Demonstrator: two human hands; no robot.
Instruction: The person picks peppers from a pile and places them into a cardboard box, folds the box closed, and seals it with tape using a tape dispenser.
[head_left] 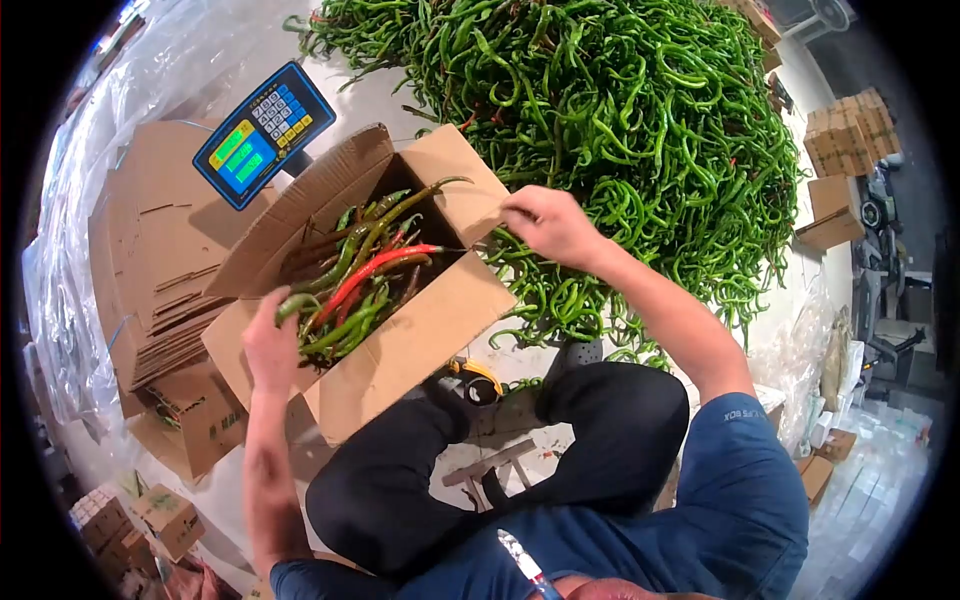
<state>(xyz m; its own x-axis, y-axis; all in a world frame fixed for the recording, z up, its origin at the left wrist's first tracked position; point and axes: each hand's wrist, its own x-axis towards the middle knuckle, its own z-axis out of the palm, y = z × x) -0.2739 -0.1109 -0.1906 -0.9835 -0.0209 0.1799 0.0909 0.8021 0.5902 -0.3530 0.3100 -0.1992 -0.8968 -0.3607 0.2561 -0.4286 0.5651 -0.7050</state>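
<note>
At the open carton (415, 350), the left hand (272, 345) is at its left end, grip partly curled at the tip of a green pepper (297, 304), though whether it has closed on it cannot be told; the right hand (548, 225) has its grip pinched on the edge of the flap (455, 178) at the carton's right end. Mixed peppers, one long red pepper (365, 275) uppermost, lie inside the carton. A digital scale display (265, 135) stands beyond the carton, and a large green pepper heap (610, 150) lies beyond and right of it.
</note>
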